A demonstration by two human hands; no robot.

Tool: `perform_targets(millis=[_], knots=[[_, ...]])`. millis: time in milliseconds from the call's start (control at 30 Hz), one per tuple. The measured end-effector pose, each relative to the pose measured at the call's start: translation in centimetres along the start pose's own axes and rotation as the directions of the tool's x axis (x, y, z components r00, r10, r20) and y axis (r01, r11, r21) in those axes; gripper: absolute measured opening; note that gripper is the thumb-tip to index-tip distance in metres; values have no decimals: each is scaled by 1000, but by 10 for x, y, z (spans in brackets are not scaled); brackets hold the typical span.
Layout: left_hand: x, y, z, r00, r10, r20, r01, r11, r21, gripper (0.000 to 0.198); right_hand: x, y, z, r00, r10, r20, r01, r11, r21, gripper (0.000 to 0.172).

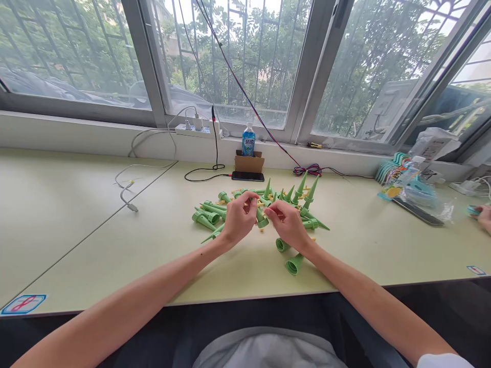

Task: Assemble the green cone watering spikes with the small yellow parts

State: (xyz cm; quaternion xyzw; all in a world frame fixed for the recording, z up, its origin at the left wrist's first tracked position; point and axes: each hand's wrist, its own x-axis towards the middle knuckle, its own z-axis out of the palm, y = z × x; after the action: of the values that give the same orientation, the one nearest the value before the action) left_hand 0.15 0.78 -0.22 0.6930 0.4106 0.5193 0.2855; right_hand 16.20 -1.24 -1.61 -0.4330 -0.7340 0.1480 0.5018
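Between my hands is a green plastic watering spike (pixel 262 219), its wide threaded end tilted down toward me. My left hand (pixel 240 217) is closed in a pinch at its upper part. Just right of it, my right hand (pixel 287 223) has thumb and fingers pressed together; what they hold, if anything, is too small to make out. Around both hands lie several more green spikes, some standing on their caps with tips up, like the upright spike (pixel 310 194). Near my right wrist, an open-ended spike (pixel 294 265) shows its threaded mouth. Small yellow pieces (pixel 307 190) are scattered among them.
Behind the pile are a black phone (pixel 247 176) on a cable and a blue-labelled bottle (pixel 248 140) in a cardboard box (pixel 249 163). A white cable (pixel 132 206) lies left. Plastic-wrapped items (pixel 408 181) sit right, and another person's hand (pixel 485 219) shows at the edge.
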Motion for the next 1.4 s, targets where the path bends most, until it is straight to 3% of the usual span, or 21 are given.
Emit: perform_targets(millis=[433, 700, 1167, 1400], knots=[[-2, -1, 2, 1000, -8, 29, 8, 1000, -14, 17, -1, -4, 0, 1000, 15, -18, -17, 997, -79, 36], [-3, -2, 3, 998, 8, 58, -12, 997, 77, 16, -1, -4, 0, 1000, 20, -5, -20, 994, -104, 38], [-3, 0, 6, 975, 210, 72, -220, 955, 199, 17, 1, 3, 0, 1000, -7, 12, 9, 990, -139, 45], [3, -5, 2, 995, 101, -19, -98, 988, 120, 15, 2, 1, -2, 999, 30, -23, -32, 990, -134, 42]])
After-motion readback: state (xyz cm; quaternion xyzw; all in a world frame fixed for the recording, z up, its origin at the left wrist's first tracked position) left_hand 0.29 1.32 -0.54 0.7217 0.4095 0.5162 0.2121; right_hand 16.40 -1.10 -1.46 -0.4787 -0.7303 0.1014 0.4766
